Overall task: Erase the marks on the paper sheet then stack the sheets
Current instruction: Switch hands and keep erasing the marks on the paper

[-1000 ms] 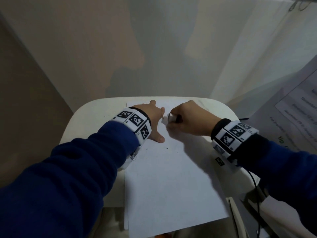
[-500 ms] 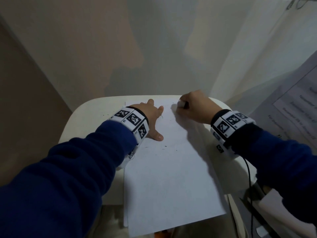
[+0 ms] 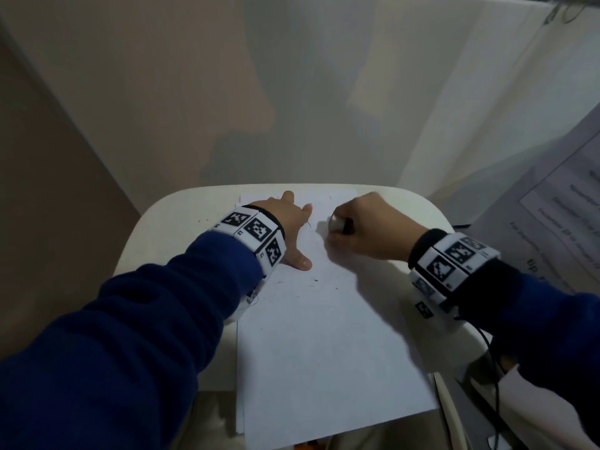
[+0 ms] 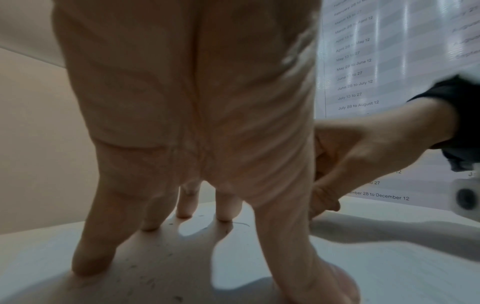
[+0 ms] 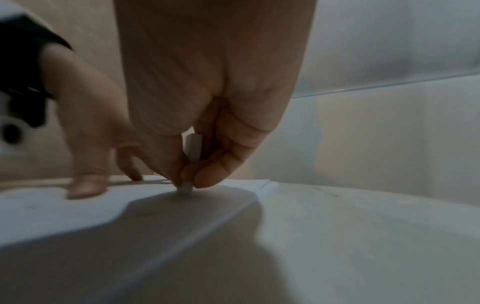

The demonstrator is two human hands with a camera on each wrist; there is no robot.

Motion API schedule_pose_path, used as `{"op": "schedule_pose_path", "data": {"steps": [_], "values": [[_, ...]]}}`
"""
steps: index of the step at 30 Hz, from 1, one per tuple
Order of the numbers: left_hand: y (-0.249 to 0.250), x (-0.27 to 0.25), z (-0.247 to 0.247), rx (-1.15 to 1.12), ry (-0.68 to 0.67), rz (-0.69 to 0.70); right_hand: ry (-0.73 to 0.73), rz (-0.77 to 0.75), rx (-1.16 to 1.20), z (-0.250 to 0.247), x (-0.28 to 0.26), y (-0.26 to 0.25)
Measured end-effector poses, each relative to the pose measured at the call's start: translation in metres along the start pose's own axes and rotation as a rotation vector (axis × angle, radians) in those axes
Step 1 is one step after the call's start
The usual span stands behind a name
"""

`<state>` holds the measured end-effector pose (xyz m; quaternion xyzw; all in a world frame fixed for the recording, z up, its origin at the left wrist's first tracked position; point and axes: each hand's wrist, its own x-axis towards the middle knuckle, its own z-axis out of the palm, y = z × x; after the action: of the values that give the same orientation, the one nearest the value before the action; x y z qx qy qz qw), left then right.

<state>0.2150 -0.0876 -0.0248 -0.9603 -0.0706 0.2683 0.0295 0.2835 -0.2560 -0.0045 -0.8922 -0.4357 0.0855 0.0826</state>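
Observation:
A white paper sheet [image 3: 324, 352] lies lengthwise on the small white table [image 3: 168, 228], and the edge of a second sheet [image 3: 239, 401] shows beneath it. My left hand [image 3: 293, 219] presses flat on the sheet's far left part with its fingers spread [image 4: 93, 257]. My right hand [image 3: 344, 227] pinches a small white eraser [image 3: 336, 224] between thumb and fingers. The eraser's tip [image 5: 185, 189] touches the paper near the far right corner. A short curved pencil mark [image 4: 241, 223] sits by the left index finger.
Dark eraser crumbs [image 3: 315, 280] are scattered on the sheet and table. A printed schedule [image 3: 568, 206] hangs on the right. A black cable [image 3: 487, 345] runs off the table's right side. Pale walls close in behind.
My right hand carried the eraser away toward the sheet's far edge, then back toward me. The left hand has stayed pressed on the paper.

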Motion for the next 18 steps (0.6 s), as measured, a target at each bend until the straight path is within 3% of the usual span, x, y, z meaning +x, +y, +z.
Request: {"op": "schedule_pose_path", "data": {"steps": [6,12,16,18], "values": [[0.0,-0.001,0.0,0.001,-0.002,-0.001,0.11,0.085,0.113,-0.003,0.013,0.022],[0.0,-0.001,-0.001,0.004,0.001,-0.002,0.011,0.022,0.024,-0.002,0.004,0.01],[0.001,-0.001,-0.001,0.004,-0.009,-0.005,0.107,0.099,0.097,-0.003,0.019,0.028],[0.001,-0.001,-0.001,0.005,-0.009,-0.006,0.069,0.07,0.055,-0.002,0.013,0.023]]}}
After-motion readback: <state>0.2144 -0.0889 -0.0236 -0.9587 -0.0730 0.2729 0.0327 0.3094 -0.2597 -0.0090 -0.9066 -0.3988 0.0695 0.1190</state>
